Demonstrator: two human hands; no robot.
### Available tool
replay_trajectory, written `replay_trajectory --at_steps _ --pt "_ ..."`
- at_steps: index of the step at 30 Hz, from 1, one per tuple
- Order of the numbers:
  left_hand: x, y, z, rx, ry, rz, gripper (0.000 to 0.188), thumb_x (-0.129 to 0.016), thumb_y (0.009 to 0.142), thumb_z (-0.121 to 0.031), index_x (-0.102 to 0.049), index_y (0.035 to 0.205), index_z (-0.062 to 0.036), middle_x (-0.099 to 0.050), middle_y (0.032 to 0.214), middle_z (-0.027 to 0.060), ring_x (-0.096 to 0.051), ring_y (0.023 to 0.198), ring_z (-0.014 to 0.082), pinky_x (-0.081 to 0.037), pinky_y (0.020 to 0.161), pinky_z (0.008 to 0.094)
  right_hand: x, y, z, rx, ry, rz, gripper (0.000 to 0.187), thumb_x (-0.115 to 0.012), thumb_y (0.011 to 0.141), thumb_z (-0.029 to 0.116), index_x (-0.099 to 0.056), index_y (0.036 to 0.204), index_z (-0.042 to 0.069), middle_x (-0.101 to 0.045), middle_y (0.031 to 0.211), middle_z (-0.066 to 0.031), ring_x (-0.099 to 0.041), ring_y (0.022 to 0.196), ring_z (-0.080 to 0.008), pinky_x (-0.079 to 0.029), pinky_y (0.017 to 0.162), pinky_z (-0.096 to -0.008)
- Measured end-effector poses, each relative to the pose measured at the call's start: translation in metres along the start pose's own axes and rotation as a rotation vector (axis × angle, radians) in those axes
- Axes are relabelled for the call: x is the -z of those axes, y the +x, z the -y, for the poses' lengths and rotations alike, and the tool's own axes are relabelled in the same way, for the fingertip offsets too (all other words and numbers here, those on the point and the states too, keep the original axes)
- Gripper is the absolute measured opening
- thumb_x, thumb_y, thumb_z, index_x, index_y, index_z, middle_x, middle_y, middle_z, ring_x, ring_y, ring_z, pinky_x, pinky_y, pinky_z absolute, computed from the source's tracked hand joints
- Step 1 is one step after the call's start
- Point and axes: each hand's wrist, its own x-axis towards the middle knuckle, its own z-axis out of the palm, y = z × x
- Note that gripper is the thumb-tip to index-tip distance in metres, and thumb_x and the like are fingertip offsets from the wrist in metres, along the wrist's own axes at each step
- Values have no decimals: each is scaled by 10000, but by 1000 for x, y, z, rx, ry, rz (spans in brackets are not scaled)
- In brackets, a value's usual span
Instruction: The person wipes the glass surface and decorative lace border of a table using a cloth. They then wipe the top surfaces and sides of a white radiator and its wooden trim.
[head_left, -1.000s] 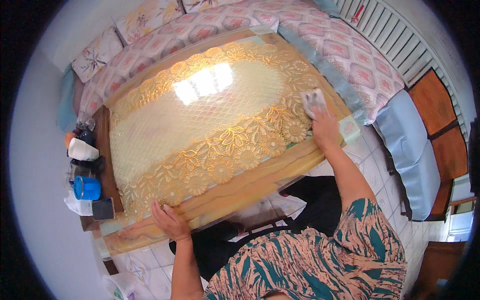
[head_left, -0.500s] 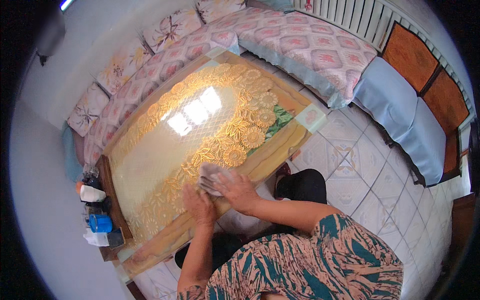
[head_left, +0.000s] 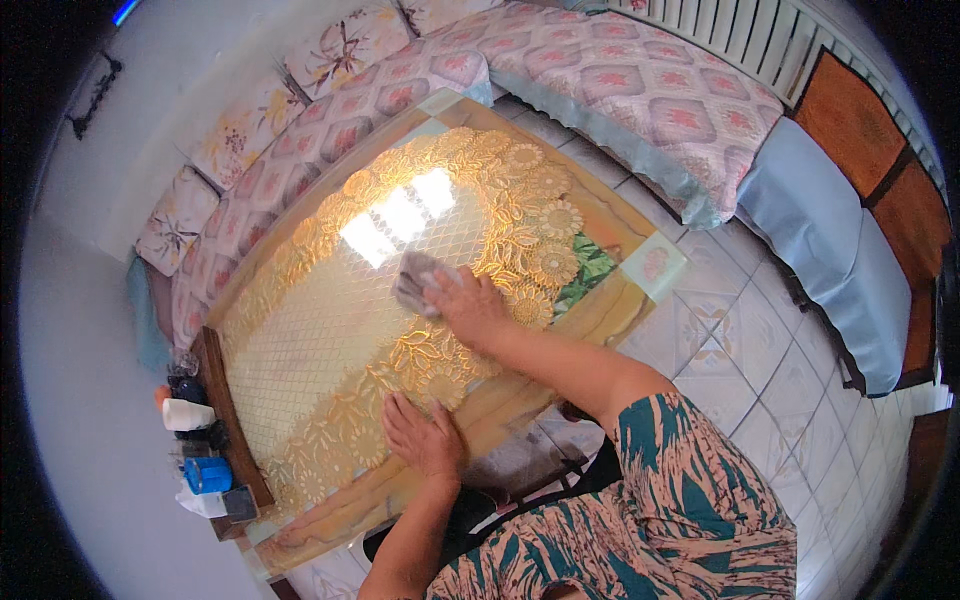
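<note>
A crumpled grey cloth is under the fingers of my right hand, pressed on the table near its middle. My left hand lies on the near edge of the table with its fingers stretched out and nothing in them. The glossy table has a marbled border and a cover with a lattice middle and a gold flower rim. Light glares off its surface just beyond the cloth.
Sofas with pink patterned covers line the far and left sides, with flowered cushions. A wooden tray at the left end stands beside a blue container and a white cup. Tiled floor lies to the right.
My right hand has pushed the cloth away from the near edge toward the table's middle. My left hand has shifted slightly right and nearer to me, apart from the cloth.
</note>
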Motion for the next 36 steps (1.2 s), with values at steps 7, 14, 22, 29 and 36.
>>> replay_trajectory --at_steps 7,14,22,29,36 --pt "6 2 -3 27 -27 61 634 -484 917 -368 -308 1423 -29 -280 1496 162 -245 1371 362 -169 1099 524 23 54 -98 -225 3 127 396 -474 893 144 -515 1279 218 -392 1439 -70 -437 1212 -300 -394 935 -508" --pt "12 -2 -7 27 21 53 670 -513 894 -371 -305 1423 -16 -302 1478 172 -250 1371 354 -194 1096 488 97 -15 -197 -709 -284 146 477 -392 930 225 -417 1406 241 -376 1472 -62 -440 1234 -361 -358 998 -522" --pt "5 -2 -10 29 47 9 639 -506 910 -362 -316 1420 -26 -297 1490 151 -258 1369 351 -203 1100 491 70 -113 -136 -561 -431 -121 434 -504 811 176 -560 1242 163 -519 1312 -73 -517 1045 -329 -410 805 -514" --pt "-11 0 3 0 49 -30 595 -461 938 -408 -354 1404 -53 -305 1495 124 -282 1358 341 -215 1087 520 59 -156 32 79 94 -196 335 -535 819 181 -590 1148 153 -553 1240 -80 -524 1033 -315 -444 780 -479" --pt "-3 -1 0 43 48 -4 599 -445 940 -413 -358 1409 -51 -300 1499 126 -274 1364 336 -216 1092 505 136 -175 -111 -438 -132 38 395 -534 804 137 -595 1193 178 -514 1336 -92 -542 1000 -345 -440 825 -493"
